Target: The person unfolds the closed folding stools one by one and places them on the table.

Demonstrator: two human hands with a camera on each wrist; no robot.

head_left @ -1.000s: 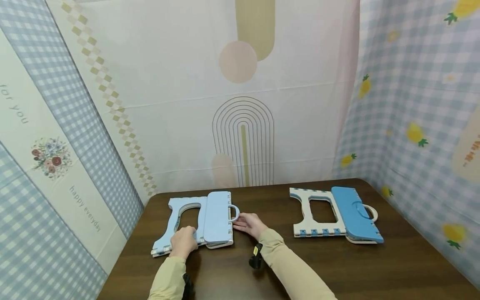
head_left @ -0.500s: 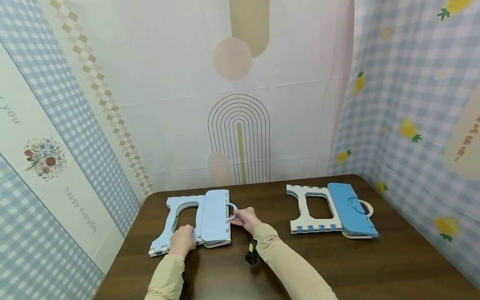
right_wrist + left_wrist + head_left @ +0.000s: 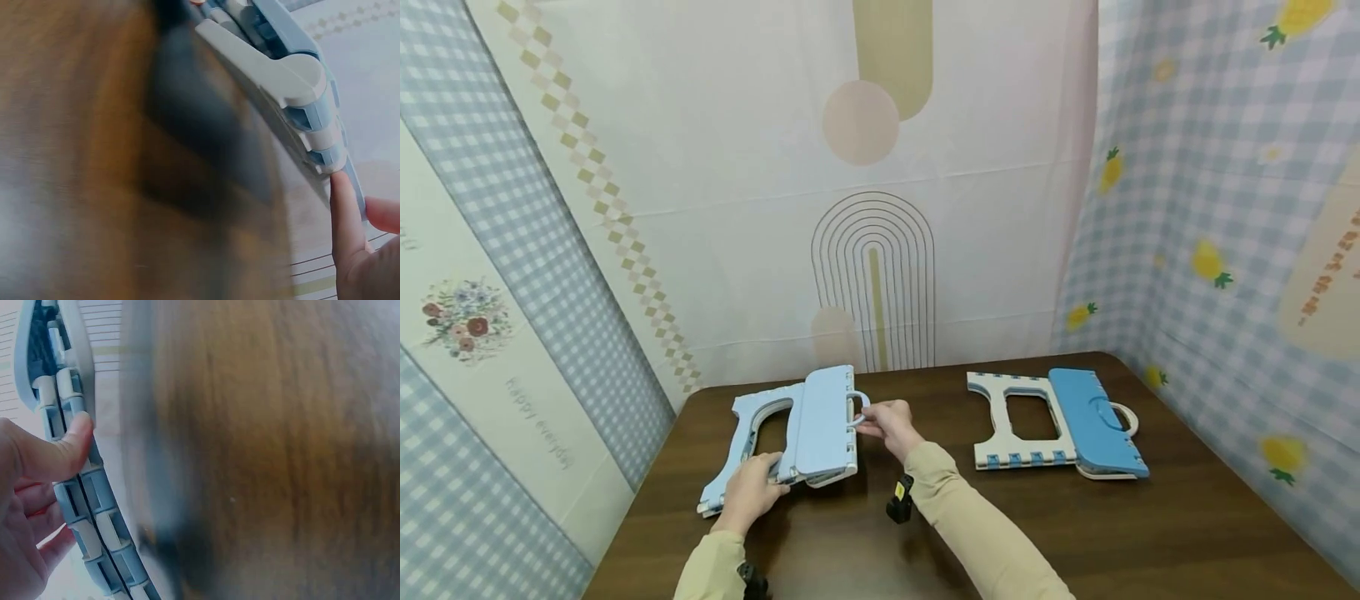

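There, the right hand [image 3: 891, 427] pinched the light-blue folding stool [image 3: 823, 425] by its handle [image 3: 859, 394], the left hand [image 3: 751, 492] gripping its near edge [image 3: 103, 487]!

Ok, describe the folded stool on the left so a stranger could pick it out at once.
Start at the dark brown table, below the pale hanging cloth. Towards its left side, the person's left hand and right hand both grip the folded stool. It is pale blue all over its upper face, whereas the other folded stool pairs white with a deeper blue.
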